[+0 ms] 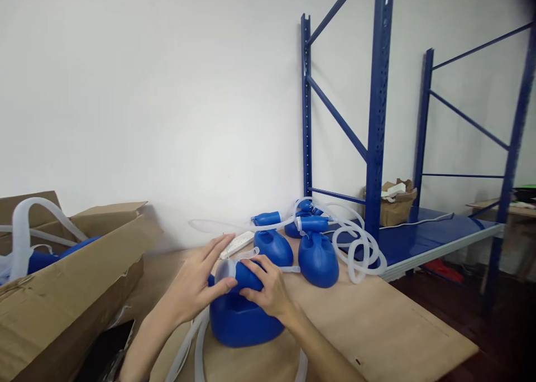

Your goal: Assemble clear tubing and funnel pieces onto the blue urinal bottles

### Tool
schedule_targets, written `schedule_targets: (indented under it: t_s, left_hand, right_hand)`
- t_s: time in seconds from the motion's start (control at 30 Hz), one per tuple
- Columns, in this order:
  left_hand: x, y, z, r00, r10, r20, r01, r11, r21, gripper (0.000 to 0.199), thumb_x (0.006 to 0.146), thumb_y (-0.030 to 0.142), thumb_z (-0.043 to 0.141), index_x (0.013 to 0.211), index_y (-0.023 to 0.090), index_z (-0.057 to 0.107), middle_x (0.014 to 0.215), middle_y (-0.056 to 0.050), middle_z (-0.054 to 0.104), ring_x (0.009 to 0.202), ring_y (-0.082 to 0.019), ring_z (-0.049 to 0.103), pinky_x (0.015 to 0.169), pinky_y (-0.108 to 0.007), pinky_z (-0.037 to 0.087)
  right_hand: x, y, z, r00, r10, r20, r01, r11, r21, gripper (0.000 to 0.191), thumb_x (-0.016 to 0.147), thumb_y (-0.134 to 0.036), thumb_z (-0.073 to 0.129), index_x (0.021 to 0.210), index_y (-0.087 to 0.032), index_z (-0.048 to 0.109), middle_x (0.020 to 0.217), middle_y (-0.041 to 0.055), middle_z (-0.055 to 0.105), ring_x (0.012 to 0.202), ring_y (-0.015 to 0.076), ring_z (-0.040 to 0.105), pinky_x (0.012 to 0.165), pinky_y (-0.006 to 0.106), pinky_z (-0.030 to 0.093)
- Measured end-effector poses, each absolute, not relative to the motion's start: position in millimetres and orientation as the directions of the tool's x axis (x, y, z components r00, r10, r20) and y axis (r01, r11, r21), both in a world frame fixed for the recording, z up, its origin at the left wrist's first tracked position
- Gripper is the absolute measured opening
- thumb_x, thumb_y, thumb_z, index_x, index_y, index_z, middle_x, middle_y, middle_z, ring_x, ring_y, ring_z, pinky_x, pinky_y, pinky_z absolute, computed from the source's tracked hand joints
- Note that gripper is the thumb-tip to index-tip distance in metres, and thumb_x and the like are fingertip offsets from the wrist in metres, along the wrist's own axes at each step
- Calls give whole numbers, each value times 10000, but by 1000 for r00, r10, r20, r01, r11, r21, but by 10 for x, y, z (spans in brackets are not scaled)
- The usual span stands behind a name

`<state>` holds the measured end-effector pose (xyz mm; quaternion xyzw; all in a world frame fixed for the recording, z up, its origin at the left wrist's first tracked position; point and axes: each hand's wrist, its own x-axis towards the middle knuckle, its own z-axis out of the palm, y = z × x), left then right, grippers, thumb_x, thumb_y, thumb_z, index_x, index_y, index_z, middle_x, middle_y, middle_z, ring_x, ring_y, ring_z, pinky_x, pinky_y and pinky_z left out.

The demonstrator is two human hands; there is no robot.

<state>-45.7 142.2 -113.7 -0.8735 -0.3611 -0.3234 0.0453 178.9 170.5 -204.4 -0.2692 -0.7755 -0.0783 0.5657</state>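
A large blue plastic container (247,323) stands on the brown table (360,337) in front of me. My right hand (270,290) is wrapped over the blue neck of the container, thumb and fingers closed on it. On the neck's left side sits a translucent cap (226,269), with my left hand (201,281) next to it, fingers stretched out and thumb apart. Pale tubes (200,348) run down from the container's left side toward the table's near edge. Two more blue containers (273,248) (318,262) with tubes stand just behind.
An open cardboard box (84,270) holding blue parts and tubing is at the left. A white power strip (237,244) lies near the wall. Coiled tubing (362,251) rests at the right, beside a blue metal rack (377,119). A dark flat object (104,351) lies low at the left.
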Motion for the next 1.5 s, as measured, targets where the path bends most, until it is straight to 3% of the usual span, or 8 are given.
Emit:
schedule_targets:
  t_s: [0.13, 0.27, 0.63, 0.83, 1.0, 1.17, 1.33, 1.5]
  left_hand:
    - [-168, 1464, -1018, 621, 571, 537, 680, -734, -6, 496, 1009, 510, 450, 1420, 254, 558, 1234, -104, 728, 1044, -278, 718, 891, -359, 559]
    - [-77, 1546, -1097, 640, 494, 588, 615, -788, -8, 407, 1040, 396, 387, 1296, 212, 645, 1148, -106, 765, 985, -254, 740, 862, -342, 580]
    - [-47, 1376, -1064, 678, 451, 580, 402, -889, 220, 446, 999, 288, 485, 1437, 278, 567, 1481, -53, 584, 1360, -246, 552, 1157, -401, 438]
    - [-57, 1355, -1001, 573, 625, 531, 451, -781, 433, 464, 974, 415, 514, 1403, 259, 595, 1396, -61, 658, 1261, -267, 622, 1112, -407, 462]
    - [-108, 1462, -961, 288, 784, 550, 494, -614, 616, 469, 927, 461, 491, 1244, 182, 696, 1054, -79, 792, 976, -263, 726, 899, -369, 550]
    - [-103, 1518, -950, 95, 899, 428, 473, -419, 775, 563, 877, 506, 484, 1228, 120, 696, 987, -107, 799, 985, -300, 729, 855, -387, 557]
    - [30, 1435, -1038, 130, 887, 442, 488, -446, 751, 545, 925, 469, 425, 1235, 120, 707, 1063, -107, 790, 1056, -296, 705, 970, -423, 524]
    - [50, 1338, -1072, 435, 618, 655, 424, -782, 457, 487, 996, 366, 393, 1371, 160, 627, 1195, -103, 750, 1097, -242, 690, 997, -371, 515]
  right_hand:
    - [1791, 1710, -2081, -146, 338, 930, 475, 848, -233, 599, 937, -676, 510, 1325, -239, 642, 1157, 124, 719, 1039, 270, 697, 882, 398, 572]
    - [1834, 1706, -2024, -126, 348, 929, 401, 874, -273, 540, 912, -633, 591, 1248, -220, 680, 1133, 116, 747, 1006, 267, 715, 882, 387, 574]
    - [1980, 1669, -1834, -110, 590, 800, 153, 805, -573, 543, 826, -574, 712, 1206, -194, 635, 1014, 87, 775, 925, 264, 749, 859, 359, 586]
    - [1865, 1705, -1842, -135, 755, 641, -78, 637, -767, 551, 883, -674, 602, 1120, -179, 652, 990, 107, 747, 895, 264, 736, 832, 384, 587]
    - [1881, 1649, -1855, -250, 563, 788, 22, 816, -577, 901, 752, -859, 578, 1372, -207, 531, 1308, 159, 610, 1175, 332, 633, 1020, 468, 503]
    - [1830, 1648, -1963, -343, 393, 853, 247, 914, -322, 1112, 590, -801, 776, 1478, -218, 446, 1400, 170, 538, 1295, 373, 541, 1107, 508, 431]
    - [1805, 1678, -2083, -103, 523, 846, 199, 844, -498, 802, 784, -842, 551, 1290, -225, 628, 1168, 122, 693, 1059, 326, 671, 955, 444, 537]
    - [1802, 1752, -2112, -89, 693, 716, -21, 717, -697, 797, 886, -847, 296, 1222, -237, 683, 1051, 121, 727, 1028, 310, 680, 912, 457, 561]
